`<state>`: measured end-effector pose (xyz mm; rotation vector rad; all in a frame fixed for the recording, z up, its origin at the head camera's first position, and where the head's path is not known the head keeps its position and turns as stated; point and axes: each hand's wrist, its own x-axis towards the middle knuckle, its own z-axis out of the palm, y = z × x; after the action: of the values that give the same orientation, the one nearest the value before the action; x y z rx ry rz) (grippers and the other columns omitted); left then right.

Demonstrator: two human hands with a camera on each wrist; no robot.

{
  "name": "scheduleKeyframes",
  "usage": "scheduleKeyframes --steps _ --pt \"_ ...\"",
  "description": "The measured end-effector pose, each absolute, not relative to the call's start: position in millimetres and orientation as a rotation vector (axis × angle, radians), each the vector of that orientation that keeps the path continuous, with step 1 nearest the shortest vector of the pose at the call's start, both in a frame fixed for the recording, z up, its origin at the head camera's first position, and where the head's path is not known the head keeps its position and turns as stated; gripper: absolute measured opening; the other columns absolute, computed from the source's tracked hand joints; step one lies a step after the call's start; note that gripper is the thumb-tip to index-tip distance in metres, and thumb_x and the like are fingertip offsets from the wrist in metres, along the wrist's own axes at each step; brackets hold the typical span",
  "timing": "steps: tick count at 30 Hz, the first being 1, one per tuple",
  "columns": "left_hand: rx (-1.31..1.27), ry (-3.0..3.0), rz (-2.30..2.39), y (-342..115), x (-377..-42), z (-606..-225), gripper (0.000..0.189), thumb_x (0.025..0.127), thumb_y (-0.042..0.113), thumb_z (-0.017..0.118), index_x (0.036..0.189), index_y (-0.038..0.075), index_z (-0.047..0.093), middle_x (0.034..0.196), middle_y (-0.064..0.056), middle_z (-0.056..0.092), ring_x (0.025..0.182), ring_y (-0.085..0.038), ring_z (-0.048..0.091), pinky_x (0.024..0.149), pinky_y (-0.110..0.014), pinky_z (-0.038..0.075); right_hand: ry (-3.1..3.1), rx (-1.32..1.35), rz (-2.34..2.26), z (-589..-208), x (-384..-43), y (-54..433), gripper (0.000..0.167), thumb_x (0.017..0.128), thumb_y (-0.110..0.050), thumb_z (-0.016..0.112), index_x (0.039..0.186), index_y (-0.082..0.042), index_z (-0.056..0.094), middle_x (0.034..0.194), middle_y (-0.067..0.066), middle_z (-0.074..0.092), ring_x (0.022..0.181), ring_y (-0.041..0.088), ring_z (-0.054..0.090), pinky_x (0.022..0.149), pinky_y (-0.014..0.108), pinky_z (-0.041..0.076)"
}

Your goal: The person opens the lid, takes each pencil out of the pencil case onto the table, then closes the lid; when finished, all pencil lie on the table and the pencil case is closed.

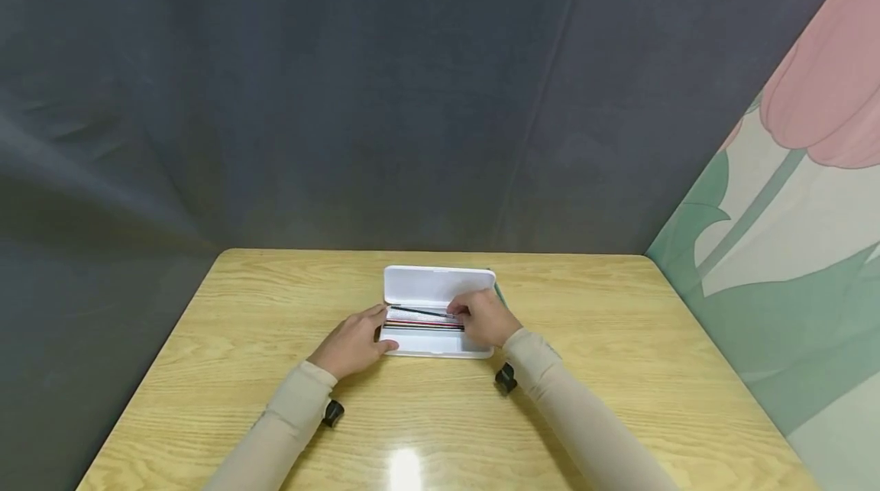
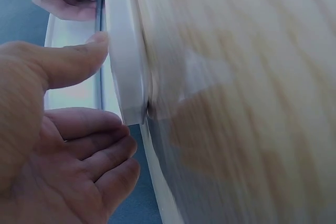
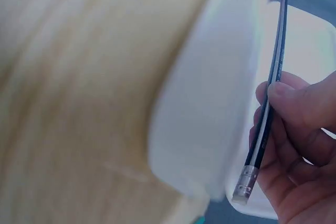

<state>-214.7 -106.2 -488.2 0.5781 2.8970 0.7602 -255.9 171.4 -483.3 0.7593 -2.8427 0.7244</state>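
Observation:
A white pencil case (image 1: 426, 344) lies on the table with its lid (image 1: 429, 285) raised at the back. My right hand (image 1: 483, 317) reaches over its right half and pinches a dark striped pencil (image 3: 259, 142) between thumb and fingers. The pencil's metal-banded eraser end points toward the right end of the case in the head view. Several other pencils (image 1: 412, 324), red and dark among them, lie lengthwise inside. At the case's left end, my left hand (image 1: 354, 342) rests with fingers extended along the side and thumb at the near corner.
The wooden table (image 1: 275, 300) extends around the case on all sides. Something thin and green (image 1: 500, 295) shows behind the lid's right edge. A dark curtain (image 1: 385, 94) hangs behind the table, and a flower-printed panel (image 1: 791, 247) stands along the right.

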Motion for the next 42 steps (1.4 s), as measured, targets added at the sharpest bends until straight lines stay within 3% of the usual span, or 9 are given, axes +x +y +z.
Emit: scheduleKeyframes --steps 6,11,16,19,24,29,33,37,42 --pt "0.646 2.888 0.761 -107.4 -215.5 -490.5 0.07 0.095 0.04 0.071 0.149 0.001 0.049 0.161 -0.012 0.042 0.146 -0.034 0.046 0.116 -0.048 0.045 -2.809 0.499 1.169 -449.7 -242.8 189.3 0.017 0.089 -0.001 0.073 0.095 -0.015 0.08 0.091 0.001 0.078 0.077 0.007 0.064 0.068 0.02 0.054" --pt "0.649 2.877 0.748 -109.8 -217.0 -493.1 0.07 0.096 0.042 0.069 0.15 0.002 0.047 0.162 -0.012 0.041 0.147 -0.032 0.043 0.118 -0.047 0.043 -2.571 0.244 1.6 -428.1 -239.8 219.0 0.02 0.091 -0.001 0.073 0.11 -0.004 0.077 0.102 0.013 0.076 0.085 0.007 0.068 0.073 0.018 0.059" --pt "0.621 2.886 0.763 -111.6 -217.7 -492.0 0.071 0.095 0.042 0.07 0.149 0.0 0.048 0.161 -0.013 0.042 0.147 -0.034 0.044 0.119 -0.048 0.042 -2.442 -0.03 1.758 -430.8 -247.0 252.6 0.027 0.093 0.0 0.069 0.12 0.004 0.071 0.092 -0.001 0.073 0.082 0.004 0.069 0.073 0.016 0.06" --pt "0.609 2.89 0.769 -111.7 -217.1 -489.8 0.07 0.095 0.042 0.07 0.148 0.0 0.05 0.16 -0.012 0.042 0.147 -0.034 0.044 0.118 -0.049 0.042 -2.508 -0.151 1.684 -443.0 -249.3 266.0 0.028 0.095 -0.004 0.069 0.122 0.003 0.071 0.091 -0.004 0.072 0.079 0.003 0.068 0.072 0.016 0.06" --pt "0.603 2.889 0.764 -110.2 -215.5 -488.7 0.069 0.095 0.042 0.071 0.147 0.001 0.051 0.161 -0.012 0.042 0.147 -0.034 0.044 0.118 -0.049 0.043 -2.716 -0.229 1.316 -469.4 -248.0 276.3 0.024 0.093 -0.013 0.069 0.115 -0.006 0.076 0.094 0.005 0.075 0.074 0.005 0.065 0.067 0.018 0.055" --pt "0.616 2.876 0.766 -108.0 -213.1 -488.6 0.069 0.095 0.041 0.071 0.146 -0.001 0.051 0.16 -0.014 0.042 0.147 -0.034 0.044 0.118 -0.049 0.043 -2.867 -0.215 1.04 -491.2 -246.0 279.9 0.021 0.092 -0.011 0.065 0.108 -0.007 0.077 0.09 0.007 0.075 0.064 0.011 0.059 0.059 0.023 0.047" --pt "0.609 2.877 0.767 -106.9 -212.8 -488.3 0.068 0.095 0.041 0.071 0.146 -0.001 0.052 0.161 -0.014 0.042 0.147 -0.034 0.043 0.118 -0.049 0.043 -2.942 -0.165 0.915 -498.6 -247.6 278.6 0.02 0.09 -0.009 0.064 0.106 -0.006 0.076 0.085 0.006 0.075 0.057 0.012 0.056 0.057 0.025 0.047" --pt "0.604 2.884 0.76 -105.6 -212.3 -487.7 0.068 0.095 0.041 0.07 0.146 0.0 0.052 0.161 -0.014 0.042 0.147 -0.034 0.044 0.117 -0.048 0.044 -2.966 -0.122 0.835 -499.0 -249.2 278.2 0.02 0.089 -0.01 0.067 0.107 -0.004 0.075 0.082 0.005 0.071 0.06 0.013 0.058 0.063 0.03 0.053" --pt "0.614 2.889 0.755 -106.0 -211.0 -486.6 0.067 0.094 0.042 0.071 0.145 0.002 0.054 0.16 -0.012 0.043 0.146 -0.035 0.046 0.115 -0.049 0.046 -2.801 -0.002 0.824 -486.6 -243.1 264.0 0.022 0.092 -0.007 0.066 0.112 -0.002 0.074 0.094 0.011 0.072 0.079 0.021 0.066 0.073 0.041 0.058"
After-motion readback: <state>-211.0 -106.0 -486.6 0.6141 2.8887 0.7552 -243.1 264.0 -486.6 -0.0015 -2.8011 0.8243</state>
